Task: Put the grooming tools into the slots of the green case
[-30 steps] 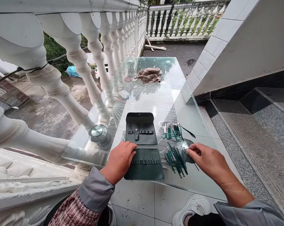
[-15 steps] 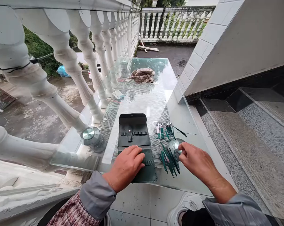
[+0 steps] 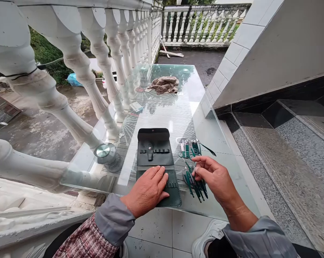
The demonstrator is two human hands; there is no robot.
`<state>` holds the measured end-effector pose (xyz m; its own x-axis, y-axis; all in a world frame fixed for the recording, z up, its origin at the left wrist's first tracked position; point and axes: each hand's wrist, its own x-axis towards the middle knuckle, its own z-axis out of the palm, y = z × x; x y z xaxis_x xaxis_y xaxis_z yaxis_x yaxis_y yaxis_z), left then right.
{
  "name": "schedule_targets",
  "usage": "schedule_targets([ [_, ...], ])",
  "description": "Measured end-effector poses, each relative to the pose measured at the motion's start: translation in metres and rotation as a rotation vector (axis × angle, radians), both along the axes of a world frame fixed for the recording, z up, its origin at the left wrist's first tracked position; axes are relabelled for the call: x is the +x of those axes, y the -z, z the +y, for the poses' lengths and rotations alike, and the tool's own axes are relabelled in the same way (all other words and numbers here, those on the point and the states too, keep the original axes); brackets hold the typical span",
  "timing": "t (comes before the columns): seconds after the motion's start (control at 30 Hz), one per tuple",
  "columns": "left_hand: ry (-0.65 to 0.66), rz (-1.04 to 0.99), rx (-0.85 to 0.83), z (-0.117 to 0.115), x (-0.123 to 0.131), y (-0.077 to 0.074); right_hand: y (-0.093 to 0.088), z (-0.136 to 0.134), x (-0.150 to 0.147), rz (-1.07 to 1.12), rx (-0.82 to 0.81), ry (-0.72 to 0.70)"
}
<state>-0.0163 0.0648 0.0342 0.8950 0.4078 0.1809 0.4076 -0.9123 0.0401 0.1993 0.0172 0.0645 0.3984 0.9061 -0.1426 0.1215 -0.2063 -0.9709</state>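
Note:
A dark green manicure case (image 3: 153, 157) lies unfolded on the glass table, its elastic loops and small snap strap showing with no tools in them. My left hand (image 3: 148, 190) rests flat on the lower half of this case, fingers stretched out. Over the loose tools to the right, my right hand (image 3: 214, 175) has its thumb and fingers apart, and I see nothing held in it. Below its fingertips lies a bundle of slim green manicure tools (image 3: 196, 188), partly covered by the hand. Nail clippers (image 3: 187, 148) and small scissors sit just beyond, beside a thin green-handled tool (image 3: 208, 148).
The glass table (image 3: 167, 114) carries a crumpled brown cloth (image 3: 164, 85) and a small light-blue box (image 3: 136, 106) farther back. A white balustrade (image 3: 83, 71) runs along the left. Stone steps (image 3: 269, 143) rise on the right.
My right hand has moved left over the tools, and its fingers have spread from a closed curl. My left hand stays on the case, its thumb now more spread.

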Motion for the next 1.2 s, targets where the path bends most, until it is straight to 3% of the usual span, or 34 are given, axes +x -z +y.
schedule_targets([
  [0.2, 0.002, 0.0, 0.0, -0.003, -0.005, -0.001, 0.015, 0.016, -0.031, 0.015, -0.022, -0.135],
  [0.4, 0.015, -0.012, 0.0, -0.005, -0.01, 0.001, 0.029, 0.024, -0.038, -0.039, -0.074, -0.167],
  [0.77, 0.012, -0.017, 0.035, -0.006, -0.01, 0.0, 0.031, 0.029, -0.041, -0.074, -0.038, -0.088],
  [1.2, 0.0, -0.021, 0.003, -0.006, -0.01, 0.002, 0.027, 0.032, -0.038, -0.153, -0.123, -0.159],
])
